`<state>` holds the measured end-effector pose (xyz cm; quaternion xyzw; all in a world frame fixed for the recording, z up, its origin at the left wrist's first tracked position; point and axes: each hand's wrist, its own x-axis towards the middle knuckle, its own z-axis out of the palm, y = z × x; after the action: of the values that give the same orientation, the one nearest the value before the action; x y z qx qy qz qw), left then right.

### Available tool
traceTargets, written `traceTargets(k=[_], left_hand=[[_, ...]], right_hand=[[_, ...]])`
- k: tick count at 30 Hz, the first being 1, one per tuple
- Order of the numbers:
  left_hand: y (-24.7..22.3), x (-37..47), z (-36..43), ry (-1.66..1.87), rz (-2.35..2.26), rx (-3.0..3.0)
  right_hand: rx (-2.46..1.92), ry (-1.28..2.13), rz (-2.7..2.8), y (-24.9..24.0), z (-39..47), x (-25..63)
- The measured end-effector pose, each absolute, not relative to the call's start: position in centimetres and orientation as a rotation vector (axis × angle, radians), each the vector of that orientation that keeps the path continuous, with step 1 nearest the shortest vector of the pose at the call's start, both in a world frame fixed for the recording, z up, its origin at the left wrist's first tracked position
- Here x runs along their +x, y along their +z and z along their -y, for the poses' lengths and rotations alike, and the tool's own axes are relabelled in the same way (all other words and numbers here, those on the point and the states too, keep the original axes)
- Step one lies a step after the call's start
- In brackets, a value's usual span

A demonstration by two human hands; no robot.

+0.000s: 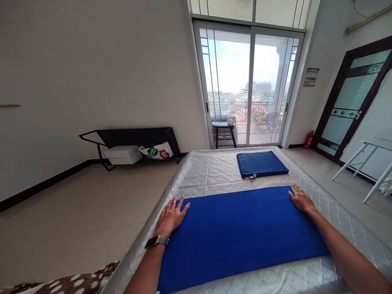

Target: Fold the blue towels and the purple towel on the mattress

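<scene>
A blue cloth (241,232) lies spread flat in a long rectangle across the quilted silver-grey mattress (208,163). At its far left corner rests my left hand (173,213), palm down with the fingers spread. My right hand (301,198) lies flat on the cloth's far right corner, fingers stretched out. Neither hand grips anything. Beyond the cloth sits a folded dark blue cloth (261,164) in a neat stack, with a small white tag at its near edge.
A brown polka-dot fabric (82,283) is at the lower left. A black rack (134,136) holding white boxes (121,154) stands by the wall. Behind the bed are a stool (223,124) and sliding glass doors (251,81). A white-legged table (372,163) stands at right.
</scene>
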<state>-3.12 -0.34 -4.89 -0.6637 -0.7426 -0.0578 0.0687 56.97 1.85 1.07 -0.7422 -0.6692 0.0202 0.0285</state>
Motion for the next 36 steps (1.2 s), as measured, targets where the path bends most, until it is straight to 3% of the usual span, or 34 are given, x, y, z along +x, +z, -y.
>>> traceTargets(k=[8,12,17,21,36], left_hand=[[-3.4,-1.6,0.7,-0.26,2.301,-1.977],[-3.5,-1.3,0.5,-0.316,2.341,-1.953],[-3.7,-1.5,0.4,-0.319,2.351,-1.935],[-3.4,-1.7,0.8,-0.251,2.31,-1.979],[-4.3,-2.3,0.4,-0.269,2.265,-1.977]], right_hand=[[-2.271,-0.012,2.057,2.8,-1.8,56.6],[-2.069,-0.134,1.971,3.7,-0.5,50.3],[-1.59,0.231,2.384,1.5,3.2,38.2],[-1.594,0.339,2.52,1.0,5.1,35.5],[-2.466,0.061,1.909,0.6,3.4,62.4]])
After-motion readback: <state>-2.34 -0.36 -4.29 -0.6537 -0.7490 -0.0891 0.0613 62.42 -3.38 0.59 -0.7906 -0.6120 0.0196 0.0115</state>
